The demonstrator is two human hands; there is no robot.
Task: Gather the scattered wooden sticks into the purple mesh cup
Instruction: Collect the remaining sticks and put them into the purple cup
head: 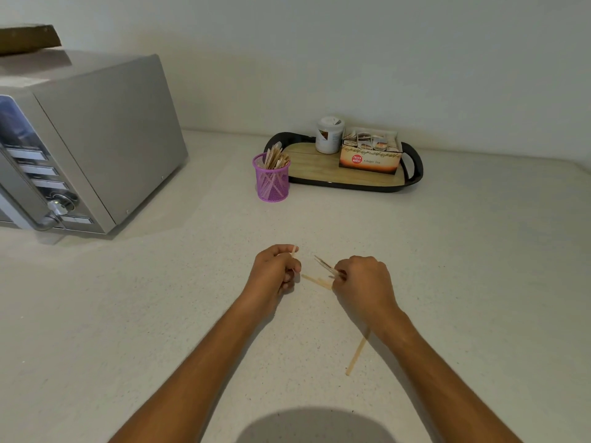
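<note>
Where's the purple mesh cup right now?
In the head view, the purple mesh cup stands on the counter beyond both hands, against the black-rimmed tray's left end.

One view only, taken from the person's head, looking forward and steeply down across the pale countertop [463, 282] toward the rear wall, with wide-angle bending plain at the edges (the microwave [96, 139] leans outward at the left margin). Taking the purple mesh cup [272, 177] as the landmark, it stands in the middle distance just above frame centre; the left hand [275, 273] and right hand [361, 279] lie nearer the lens than the cup, both forearms running up from the bottom edge. The tray [412, 167] sits just right of the cup, close to the wall.
</note>
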